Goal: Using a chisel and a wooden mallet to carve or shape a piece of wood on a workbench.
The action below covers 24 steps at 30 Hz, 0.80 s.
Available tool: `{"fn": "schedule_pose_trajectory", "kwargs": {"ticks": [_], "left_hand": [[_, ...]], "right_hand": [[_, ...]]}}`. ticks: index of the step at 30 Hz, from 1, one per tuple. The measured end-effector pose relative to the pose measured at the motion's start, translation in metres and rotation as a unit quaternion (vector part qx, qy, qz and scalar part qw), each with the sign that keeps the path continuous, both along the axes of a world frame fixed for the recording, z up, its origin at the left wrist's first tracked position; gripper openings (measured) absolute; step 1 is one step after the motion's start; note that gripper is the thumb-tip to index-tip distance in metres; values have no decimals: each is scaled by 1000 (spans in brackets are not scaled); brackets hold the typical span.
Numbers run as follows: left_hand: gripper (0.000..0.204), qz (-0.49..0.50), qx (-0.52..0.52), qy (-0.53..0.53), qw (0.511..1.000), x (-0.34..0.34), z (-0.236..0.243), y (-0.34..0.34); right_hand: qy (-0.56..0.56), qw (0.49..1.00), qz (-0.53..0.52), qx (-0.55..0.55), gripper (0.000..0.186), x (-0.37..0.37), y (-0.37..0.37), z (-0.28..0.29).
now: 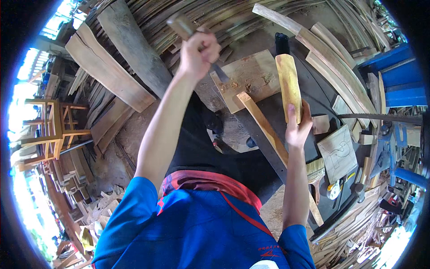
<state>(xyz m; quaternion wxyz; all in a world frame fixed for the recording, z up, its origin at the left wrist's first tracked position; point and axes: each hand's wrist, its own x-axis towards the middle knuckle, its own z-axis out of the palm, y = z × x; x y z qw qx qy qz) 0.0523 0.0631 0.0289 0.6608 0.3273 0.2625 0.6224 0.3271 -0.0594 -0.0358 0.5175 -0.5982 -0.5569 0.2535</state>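
Raised over the middle of the scene, my left hand point(200, 54) is closed round a wooden-handled tool point(180, 26). The handle sticks out at the far left of the fist, and a narrow metal blade point(219, 73) appears on the other side; motion blurs it, so its exact kind is unclear. My right hand point(298, 125) grips the near end of a yellowish shaped wood block point(289, 83), tilted away from me. A black object point(281, 44) shows at the block's far end; whether they are joined cannot be told. Between the hands lies a flat wooden board point(248, 67) with shavings.
A wood strip point(264, 127) lies across the dark table point(257, 145). At right are a brush point(316, 169), a tape measure point(333, 190), a panel with drawn lines point(338, 154) and a saw blade point(376, 116). Planks point(112, 71) and a wooden chair point(53, 127) stand left.
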Motion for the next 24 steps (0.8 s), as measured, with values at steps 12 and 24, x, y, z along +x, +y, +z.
{"fn": "schedule_pose_trajectory", "kwargs": {"ticks": [12, 24], "left_hand": [[24, 116, 91, 81, 986, 1, 1, 18], [20, 284, 106, 210, 929, 3, -14, 27]], "right_hand": [[-8, 1000, -2, 24, 45, 1, 1, -4], [1, 999, 17, 37, 39, 1, 2, -4]]}}
